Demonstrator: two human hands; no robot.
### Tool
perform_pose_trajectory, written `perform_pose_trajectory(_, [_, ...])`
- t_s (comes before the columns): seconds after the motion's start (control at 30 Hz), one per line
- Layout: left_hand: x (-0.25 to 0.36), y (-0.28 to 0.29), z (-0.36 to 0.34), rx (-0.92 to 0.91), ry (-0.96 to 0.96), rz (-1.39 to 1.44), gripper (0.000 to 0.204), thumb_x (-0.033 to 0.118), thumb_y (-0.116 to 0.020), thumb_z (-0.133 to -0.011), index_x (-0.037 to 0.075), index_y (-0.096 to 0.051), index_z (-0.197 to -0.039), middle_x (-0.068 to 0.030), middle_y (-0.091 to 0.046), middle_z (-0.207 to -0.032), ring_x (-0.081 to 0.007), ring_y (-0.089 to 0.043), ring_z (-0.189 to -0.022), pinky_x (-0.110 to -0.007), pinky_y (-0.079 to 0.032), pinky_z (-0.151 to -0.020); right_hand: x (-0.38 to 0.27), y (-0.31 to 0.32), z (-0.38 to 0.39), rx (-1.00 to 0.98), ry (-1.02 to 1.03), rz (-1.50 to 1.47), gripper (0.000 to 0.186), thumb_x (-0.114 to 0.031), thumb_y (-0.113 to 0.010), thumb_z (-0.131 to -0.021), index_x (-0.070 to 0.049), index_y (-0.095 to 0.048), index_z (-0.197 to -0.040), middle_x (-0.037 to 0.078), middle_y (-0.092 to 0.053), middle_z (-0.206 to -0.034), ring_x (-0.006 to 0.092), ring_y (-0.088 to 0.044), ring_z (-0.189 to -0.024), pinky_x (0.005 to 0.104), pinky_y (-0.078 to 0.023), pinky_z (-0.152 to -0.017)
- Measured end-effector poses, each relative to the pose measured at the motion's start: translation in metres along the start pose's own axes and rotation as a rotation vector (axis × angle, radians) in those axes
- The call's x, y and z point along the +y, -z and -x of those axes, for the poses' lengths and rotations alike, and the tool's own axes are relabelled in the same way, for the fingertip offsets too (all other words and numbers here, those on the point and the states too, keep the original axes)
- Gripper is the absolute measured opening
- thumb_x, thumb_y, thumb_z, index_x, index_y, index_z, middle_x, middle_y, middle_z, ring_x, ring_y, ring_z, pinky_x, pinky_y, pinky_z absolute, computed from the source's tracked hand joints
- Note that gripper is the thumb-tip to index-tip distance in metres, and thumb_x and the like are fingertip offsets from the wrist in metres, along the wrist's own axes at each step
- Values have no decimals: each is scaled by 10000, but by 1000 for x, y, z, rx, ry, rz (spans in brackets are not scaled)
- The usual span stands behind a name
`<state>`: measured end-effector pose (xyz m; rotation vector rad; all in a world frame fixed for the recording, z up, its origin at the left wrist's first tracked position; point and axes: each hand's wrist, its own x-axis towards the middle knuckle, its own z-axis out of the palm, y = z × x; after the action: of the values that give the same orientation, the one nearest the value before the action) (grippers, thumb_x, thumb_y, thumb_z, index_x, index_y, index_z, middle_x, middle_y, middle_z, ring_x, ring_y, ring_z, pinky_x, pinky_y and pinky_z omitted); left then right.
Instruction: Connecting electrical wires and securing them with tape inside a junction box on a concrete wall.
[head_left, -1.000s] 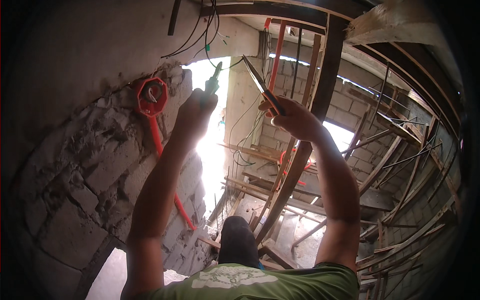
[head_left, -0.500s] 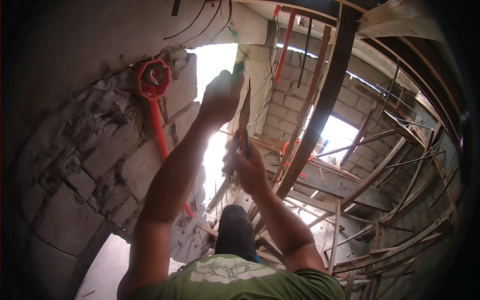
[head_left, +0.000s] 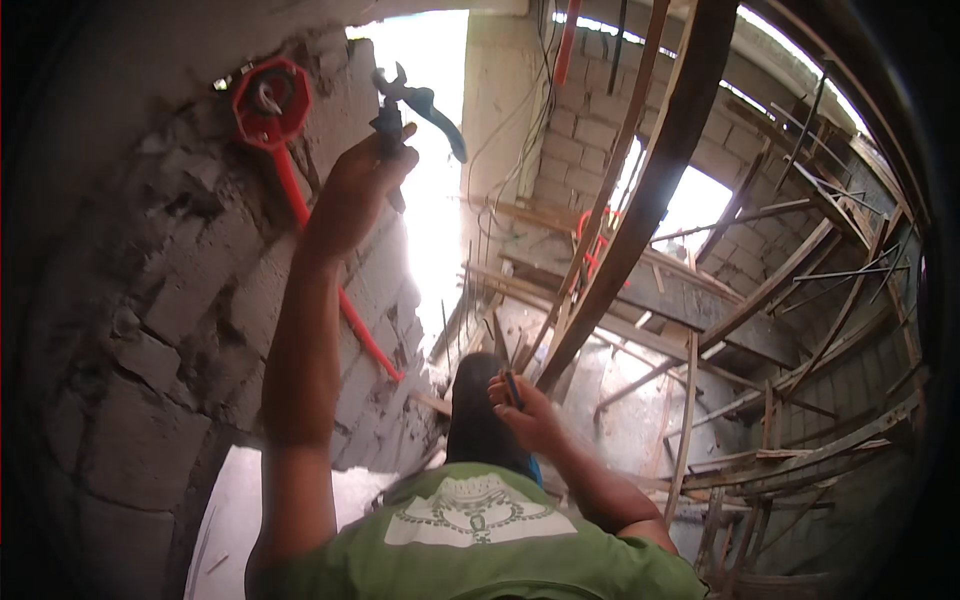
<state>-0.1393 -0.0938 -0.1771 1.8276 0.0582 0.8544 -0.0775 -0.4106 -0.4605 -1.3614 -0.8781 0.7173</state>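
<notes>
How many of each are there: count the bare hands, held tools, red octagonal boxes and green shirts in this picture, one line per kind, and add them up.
Bare hands: 2 (left hand, right hand)
Held tools: 2 (teal-handled pliers, pointed tool)
Red octagonal box: 1
Green shirt: 1
Total: 6

A building site, this, as I watch my feed: rough, broken blockwork (head_left: 190,300) fills the left side, a red octagonal electrical box (head_left: 272,103) and red pipe (head_left: 289,185) run exposed across it, and there, bare timber beams (head_left: 650,210) cross before a bright wall opening (head_left: 695,205).
</notes>
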Motion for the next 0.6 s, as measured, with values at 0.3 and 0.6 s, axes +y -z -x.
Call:
perform_pose_trajectory(0.3, [-106, -28, 109, -309, 417, 84, 266, 223, -611, -999, 3, -632, -1147, -67, -676, -1000, -125, -654, -894, -296, -549, -788, -1, 29, 57, 137, -226, 589, 336, -126, -672, -874, -6, -640, -1186, 176, -585, -1222, 344, -596, -1148, 387, -453, -1011])
perform_pose_trajectory(0.6, [-188, -140, 228, -507, 70, -499, 258, 186, -733, -874, -14, -618, -991, -208, -546, -1377, -379, -486, -1314, -476, -396, -1080, 13, 45, 64, -130, 15, 1029, 257, -201, -764, -822, -124, -718, -1063, 87, -628, -1168, 294, -612, -1092, 414, -498, -926])
